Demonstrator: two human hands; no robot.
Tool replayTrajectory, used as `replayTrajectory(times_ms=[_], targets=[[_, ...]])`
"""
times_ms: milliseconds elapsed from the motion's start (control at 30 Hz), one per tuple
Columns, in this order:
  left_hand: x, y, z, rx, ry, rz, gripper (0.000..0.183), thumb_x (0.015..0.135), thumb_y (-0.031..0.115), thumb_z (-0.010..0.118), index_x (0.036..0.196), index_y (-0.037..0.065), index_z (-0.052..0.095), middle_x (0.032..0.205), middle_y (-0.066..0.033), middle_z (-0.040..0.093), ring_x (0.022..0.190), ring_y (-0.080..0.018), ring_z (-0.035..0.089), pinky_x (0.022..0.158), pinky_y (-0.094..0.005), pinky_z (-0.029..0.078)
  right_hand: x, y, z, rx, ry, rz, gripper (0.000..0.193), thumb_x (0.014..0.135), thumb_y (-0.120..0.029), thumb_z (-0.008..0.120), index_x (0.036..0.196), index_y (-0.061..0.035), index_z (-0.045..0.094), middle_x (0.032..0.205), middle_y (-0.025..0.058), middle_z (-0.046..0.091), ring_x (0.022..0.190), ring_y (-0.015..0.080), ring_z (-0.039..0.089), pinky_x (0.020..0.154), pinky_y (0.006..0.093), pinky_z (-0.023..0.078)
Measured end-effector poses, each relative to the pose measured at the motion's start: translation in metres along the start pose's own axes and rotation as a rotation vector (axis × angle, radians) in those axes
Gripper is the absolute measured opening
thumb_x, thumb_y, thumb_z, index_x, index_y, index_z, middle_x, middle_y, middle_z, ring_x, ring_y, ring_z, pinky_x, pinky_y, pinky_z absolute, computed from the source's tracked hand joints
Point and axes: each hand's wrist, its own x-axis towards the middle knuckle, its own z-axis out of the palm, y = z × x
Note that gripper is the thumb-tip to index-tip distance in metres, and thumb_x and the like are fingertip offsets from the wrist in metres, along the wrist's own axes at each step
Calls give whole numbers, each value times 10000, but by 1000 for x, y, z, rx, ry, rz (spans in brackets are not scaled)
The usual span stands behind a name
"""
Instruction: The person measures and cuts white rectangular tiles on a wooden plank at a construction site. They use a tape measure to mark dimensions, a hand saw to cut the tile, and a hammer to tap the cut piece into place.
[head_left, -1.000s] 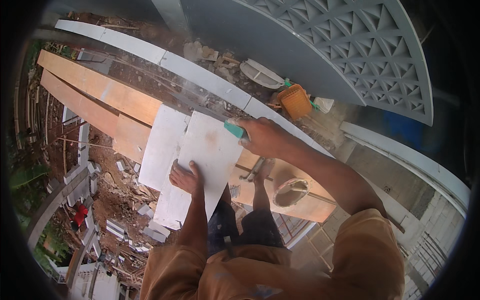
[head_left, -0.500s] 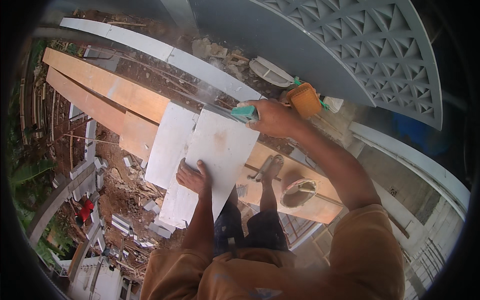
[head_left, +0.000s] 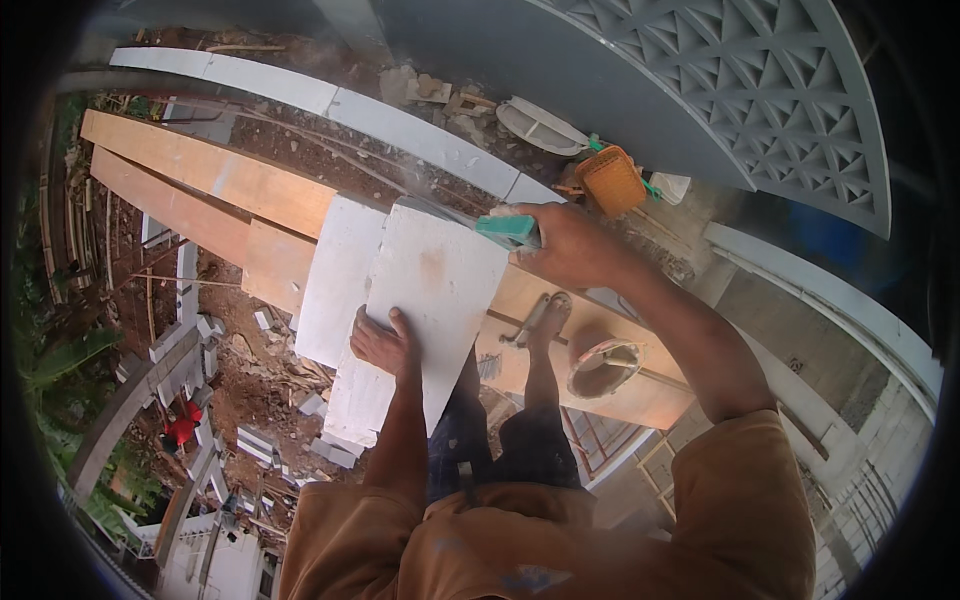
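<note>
A white lightweight concrete block (head_left: pixel 440 270) lies slanted in front of me, beside another white block (head_left: pixel 335 270) on its left. My left hand (head_left: pixel 385 342) rests on the upper face of the nearer block, fingers apart and holding nothing. At the block's far right corner, my right hand (head_left: pixel 560 240) is closed round the green handle of a handsaw (head_left: pixel 505 228). The thin blade runs left along the block's far edge, blurred and partly hidden, so its depth in the block cannot be made out.
Wooden planks (head_left: pixel 210 165) form a raised platform under the blocks and my feet. A bucket (head_left: pixel 604 368) stands on it at right. Beyond runs a low white block wall (head_left: pixel 400 130), with an orange basket (head_left: pixel 612 182) behind. Rubble and a person in red (head_left: pixel 180 428) are below left.
My right hand has drawn the saw slightly to the right and toward me. My left hand stays on the block. The whole view has shifted a little.
</note>
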Motion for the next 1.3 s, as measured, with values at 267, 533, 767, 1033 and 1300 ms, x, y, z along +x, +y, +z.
replayTrajectory(times_ms=[267,533,767,1033,1300], targets=[[-4,-3,-6,28,50,-38,674,971,593,451,1311,16,532,1176,-164,595,1121,-357,526,1051,-492,319,-101,-26,-49,-258,-139,178,501,886,-209,688,1355,-83,565,1155,211,670,1114,373,621,961,475,497],[-2,6,-1,11,36,8,677,972,599,442,1304,17,535,1166,-167,598,1111,-355,528,1050,-495,315,18,47,20,-184,97,-204,465,840,-198,699,1270,-36,626,914,232,695,853,398,688,789,450,543],[-3,1,-3,-10,58,-57,711,960,633,446,1302,16,538,1163,-174,593,1100,-358,523,1041,-497,316,-63,54,-47,36,-68,-36,531,874,-50,645,1398,-70,560,1319,155,657,1176,183,649,1015,330,492],[-1,10,2,-16,47,-12,722,963,650,430,1296,19,541,1148,-193,579,1089,-365,512,1015,-502,330,26,87,15,117,-13,-90,516,803,-160,684,1301,-48,616,865,249,670,744,294,639,749,398,516],[-3,2,5,13,82,4,724,962,651,429,1301,20,539,1086,-180,578,1047,-367,527,989,-493,348,-18,130,-10,318,-5,-196,550,848,-69,724,1378,-48,580,1189,144,696,1072,160,637,963,303,486]])
